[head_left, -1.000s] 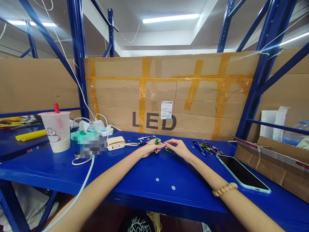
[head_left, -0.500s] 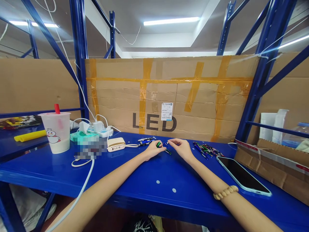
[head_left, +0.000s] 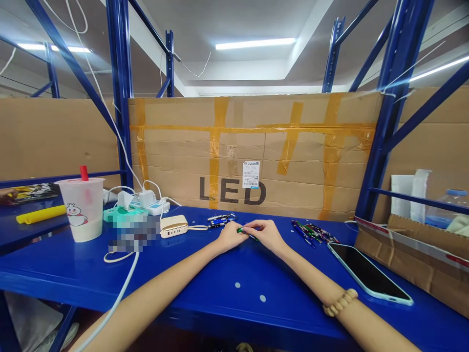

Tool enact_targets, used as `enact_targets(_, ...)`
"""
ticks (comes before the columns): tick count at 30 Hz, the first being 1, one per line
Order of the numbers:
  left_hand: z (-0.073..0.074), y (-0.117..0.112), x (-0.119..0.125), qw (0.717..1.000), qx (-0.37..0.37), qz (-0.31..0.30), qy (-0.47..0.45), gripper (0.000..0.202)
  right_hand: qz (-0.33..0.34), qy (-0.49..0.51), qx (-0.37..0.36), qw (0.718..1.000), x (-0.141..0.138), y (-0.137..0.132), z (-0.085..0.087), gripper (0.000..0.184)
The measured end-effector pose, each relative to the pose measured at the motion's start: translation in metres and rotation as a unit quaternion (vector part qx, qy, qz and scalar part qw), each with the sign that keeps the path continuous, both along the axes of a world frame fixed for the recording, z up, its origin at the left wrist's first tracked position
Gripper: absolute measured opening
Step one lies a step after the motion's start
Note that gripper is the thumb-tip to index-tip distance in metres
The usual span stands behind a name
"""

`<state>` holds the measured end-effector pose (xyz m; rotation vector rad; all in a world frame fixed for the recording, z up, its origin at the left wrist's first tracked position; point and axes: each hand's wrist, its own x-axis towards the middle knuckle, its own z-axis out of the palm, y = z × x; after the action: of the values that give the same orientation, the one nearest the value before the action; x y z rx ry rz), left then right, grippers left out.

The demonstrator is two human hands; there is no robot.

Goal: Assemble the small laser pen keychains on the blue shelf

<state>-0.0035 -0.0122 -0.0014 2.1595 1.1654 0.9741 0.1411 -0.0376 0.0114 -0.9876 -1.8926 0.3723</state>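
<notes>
My left hand (head_left: 230, 237) is closed around a green pen (head_left: 253, 238), whose dark tip end sticks out toward the right. The fingertips of my right hand (head_left: 266, 234) pinch together at the pen's upper green part, touching the left fingers. Much of the pen is hidden by the fingers. Behind my left hand lie several blue and silver pens (head_left: 219, 221). To the right of my right hand is a loose pile of blue, green and dark red pens (head_left: 314, 232).
A phone (head_left: 369, 274) and an open cardboard box (head_left: 403, 266) are on the right. On the left stand a lidded cup (head_left: 83, 215), a cream power bank (head_left: 173, 226) and a power strip (head_left: 156, 207) with white cables. A large cardboard panel (head_left: 176, 156) closes off the back.
My right hand has moved left and met my left hand at the green pen; its fingertips now pinch there. The camera view has tilted slightly upward.
</notes>
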Motion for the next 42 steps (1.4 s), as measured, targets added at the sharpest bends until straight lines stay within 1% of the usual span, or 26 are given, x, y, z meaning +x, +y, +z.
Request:
enact_targets(5,0.0,-0.001,0.0,0.998,0.028,0.006,0.056,0.026,-0.001,-0.102,0.032,0.994,0.007,-0.005,0.006,0.025)
enact_targets(8,0.002,-0.004,0.001,0.994,0.048,0.006,0.094,0.025,0.011,-0.188,0.056,0.98,0.011,-0.012,0.009,0.023)
enact_targets(11,0.003,-0.008,0.001,0.99,0.065,0.009,0.126,0.026,0.024,-0.259,0.06,0.964,0.012,-0.017,0.01,0.026)
enact_targets(13,0.003,-0.01,0.001,0.987,0.074,0.012,0.142,0.026,0.032,-0.287,0.054,0.956,0.012,-0.018,0.009,0.027)
enact_targets(16,0.003,-0.012,0.002,0.982,0.083,0.013,0.168,0.024,0.043,-0.299,0.039,0.953,0.011,-0.019,0.008,0.026)
enact_targets(19,0.003,-0.014,0.002,0.977,0.085,0.008,0.195,0.021,0.057,-0.282,0.013,0.958,0.01,-0.018,0.008,0.027)
enact_targets(21,0.004,-0.014,0.002,0.974,0.082,0.004,0.21,0.02,0.063,-0.259,-0.017,0.964,0.009,-0.017,0.008,0.029)
enact_targets(24,0.005,-0.014,0.002,0.971,0.072,-0.003,0.227,0.019,0.074,-0.214,-0.094,0.969,0.007,-0.014,0.006,0.034)
enact_targets(26,0.005,-0.014,0.003,0.97,0.066,-0.008,0.234,0.022,0.094,-0.186,-0.161,0.965,0.006,-0.01,0.006,0.04)
enact_targets(28,0.005,-0.014,0.003,0.97,0.062,-0.009,0.236,0.026,0.123,-0.166,-0.219,0.954,0.006,-0.007,0.006,0.046)
enact_targets(30,0.005,-0.014,0.004,0.97,0.059,-0.007,0.234,0.027,0.16,-0.116,-0.287,0.938,0.009,-0.004,0.006,0.048)
enact_targets(32,0.004,-0.013,0.004,0.973,0.054,-0.005,0.225,0.027,0.199,-0.044,-0.355,0.912,0.013,-0.002,0.006,0.048)
enact_targets(34,0.004,-0.013,0.005,0.977,0.047,-0.008,0.208,0.026,0.231,0.005,-0.399,0.888,0.016,0.0,0.004,0.048)
enact_targets(35,0.004,-0.013,0.005,0.979,0.042,-0.011,0.197,0.025,0.238,0.011,-0.403,0.884,0.018,0.001,0.002,0.048)
enact_targets(37,0.004,-0.012,0.005,0.985,0.029,-0.016,0.171,0.024,0.237,0.015,-0.394,0.888,0.019,0.003,-0.001,0.048)
enact_targets(40,0.003,-0.01,0.005,0.993,0.003,-0.009,0.12,0.02,0.211,0.023,-0.366,0.906,0.017,0.005,-0.006,0.051)
enact_targets(42,0.002,-0.006,0.005,0.997,-0.015,0.014,0.077,0.02,0.169,0.042,-0.34,0.924,0.017,0.007,-0.007,0.053)
